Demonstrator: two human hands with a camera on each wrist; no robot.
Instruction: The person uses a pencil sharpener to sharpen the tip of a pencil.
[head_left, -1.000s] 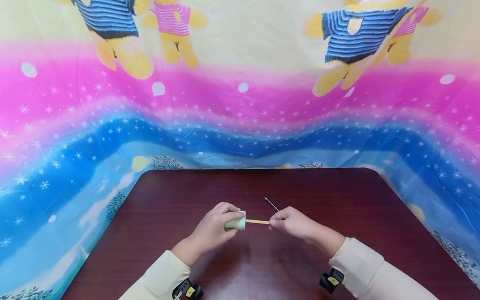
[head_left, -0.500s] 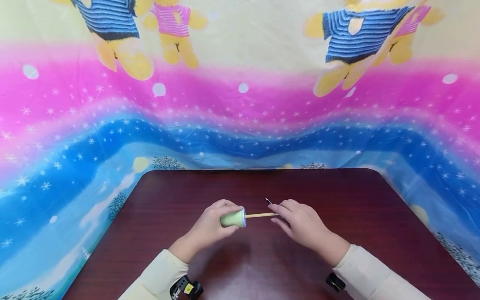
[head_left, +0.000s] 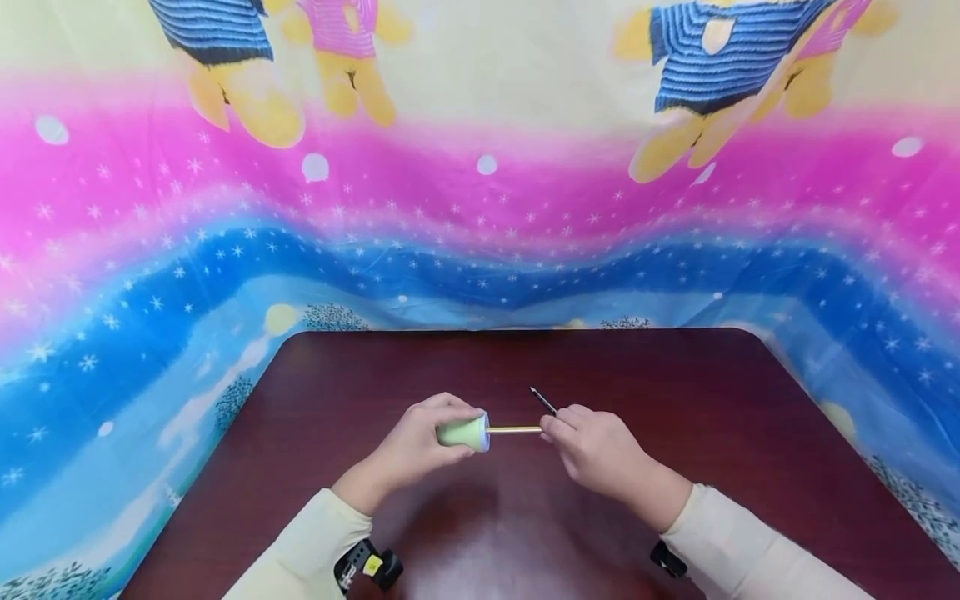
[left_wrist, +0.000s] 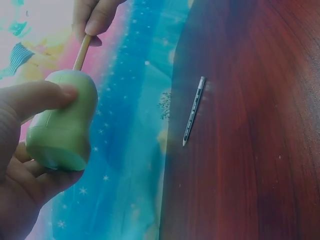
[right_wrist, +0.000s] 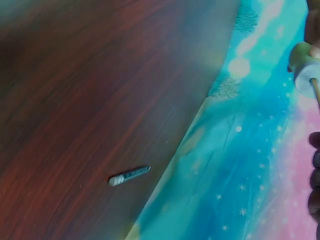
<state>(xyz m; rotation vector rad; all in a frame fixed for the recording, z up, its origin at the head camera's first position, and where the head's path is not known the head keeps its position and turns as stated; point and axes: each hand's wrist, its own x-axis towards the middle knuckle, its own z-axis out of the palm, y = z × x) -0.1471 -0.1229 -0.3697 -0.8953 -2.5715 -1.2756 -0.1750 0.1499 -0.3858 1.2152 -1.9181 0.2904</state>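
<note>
Looks like sharpening work: yellow stick (head_left: 514,430), probably a pencil, inserted into the hole in the pale end (right_wrist: 303,82) of green body (head_left: 461,432), probably a hand sharpener. Held above the table (head_left: 375,367), about level in head view, with stick pointing out to 3 o'clock. Gripping body with left hand (head_left: 414,437) at 9 o'clock, thumb on one side, fingers wrapped round the other. Pinching stick with right hand (head_left: 603,450) at 3 o'clock, thumb close against fingers. Can't tell insertion depth or tip condition, both hidden inside.

Next move, as judged: calls for twisting stick against a steady body, light push toward 9 o'clock, on axis. Would need regrips between turns. Watch side load, could snap the tip.

Materials: smooth, plastic-looking body, narrowed at the waist, flared to a flat round base. Slim, straight, wood-like stick. Dark pencil (left_wrist: 194,111) lying untouched at 2 o'clock from body, patterned barrel, pale point. Glossy red-brown wood grain on table. Creased printed sheet (head_left: 480,200) at 12 o'clock, past far edge.
</note>
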